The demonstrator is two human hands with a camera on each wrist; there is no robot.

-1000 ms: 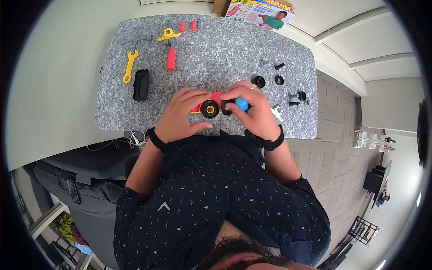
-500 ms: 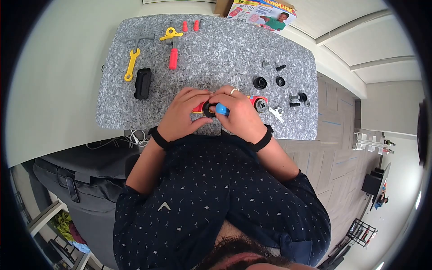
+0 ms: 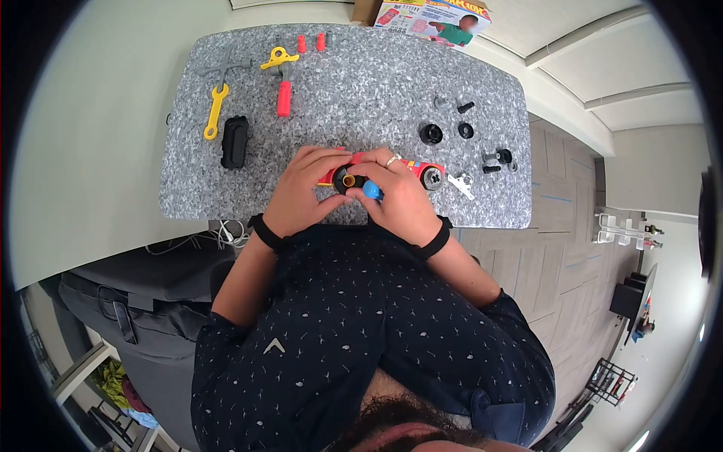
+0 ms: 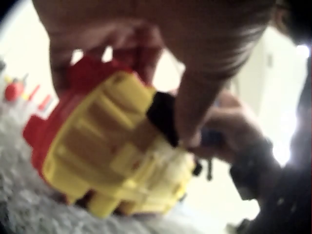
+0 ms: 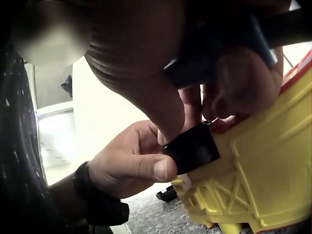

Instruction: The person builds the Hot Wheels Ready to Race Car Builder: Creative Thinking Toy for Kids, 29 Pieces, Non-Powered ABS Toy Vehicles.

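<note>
A black wheel [image 5: 192, 150] is pinched by both hands' fingers, left hand [image 3: 297, 194] nearer; a blue-handled tool [image 3: 372, 190] is gripped in the right [image 3: 403, 202]. The red-and-yellow toy car [image 3: 429, 167], long axis left to right, is held at frame centre over the table [image 3: 361, 90]. "HOT" is partly legible on a box [image 3: 414, 16], top.

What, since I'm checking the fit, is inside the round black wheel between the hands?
A round yellow hub shows within the wheel. Fingers of the right hand cover part of its edge; anything behind it on the red-and-yellow plastic toy car is hidden.
</note>
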